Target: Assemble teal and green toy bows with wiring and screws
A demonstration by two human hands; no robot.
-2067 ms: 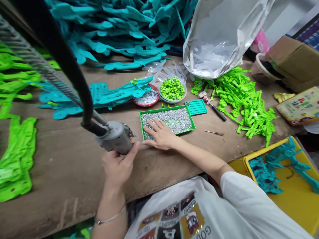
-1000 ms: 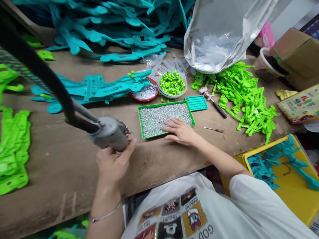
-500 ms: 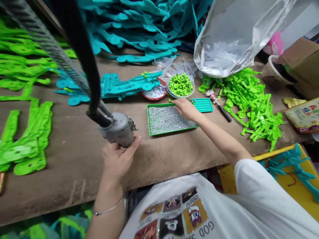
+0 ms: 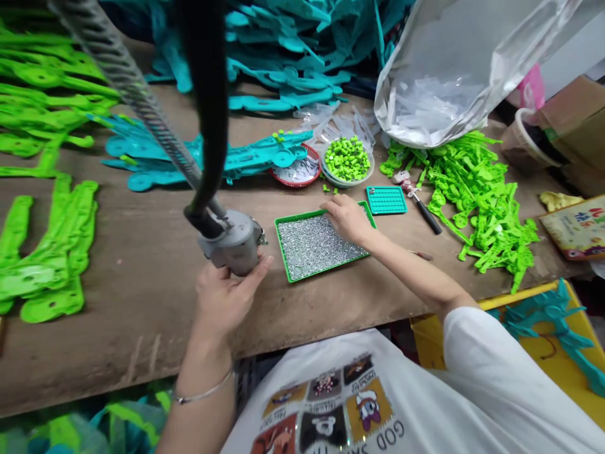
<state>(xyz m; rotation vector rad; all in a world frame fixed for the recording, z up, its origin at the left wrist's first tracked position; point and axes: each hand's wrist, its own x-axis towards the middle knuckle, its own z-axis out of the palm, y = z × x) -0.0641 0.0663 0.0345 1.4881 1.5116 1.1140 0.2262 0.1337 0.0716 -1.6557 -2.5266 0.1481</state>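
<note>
My left hand (image 4: 231, 293) is wrapped round the lower part of a grey tool head (image 4: 234, 243), which hangs from a black hose and a coiled line. My right hand (image 4: 347, 219) is over the upper right part of a green-rimmed tray (image 4: 289, 271) full of small silvery pieces. Its fingers are drawn together near the tray's back edge; whatever they hold, if anything, is too small to make out. Just right of the tray lies a small teal tray (image 4: 386, 200). Behind it, a bowl (image 4: 347, 162) holds bright green pieces.
Teal parts (image 4: 255, 154) lie behind the tray beside a red basket (image 4: 297, 180). Green parts (image 4: 51, 265) are heaped at left, more (image 4: 491, 214) at right near a black-handled tool (image 4: 428, 214). A white bag (image 4: 430, 120) stands at back; a yellow crate (image 4: 562, 340) is at lower right.
The green-rimmed tray has turned and its left end has come nearer the table's front edge. My right hand has shifted slightly down with it. My left hand still holds the tool head.
</note>
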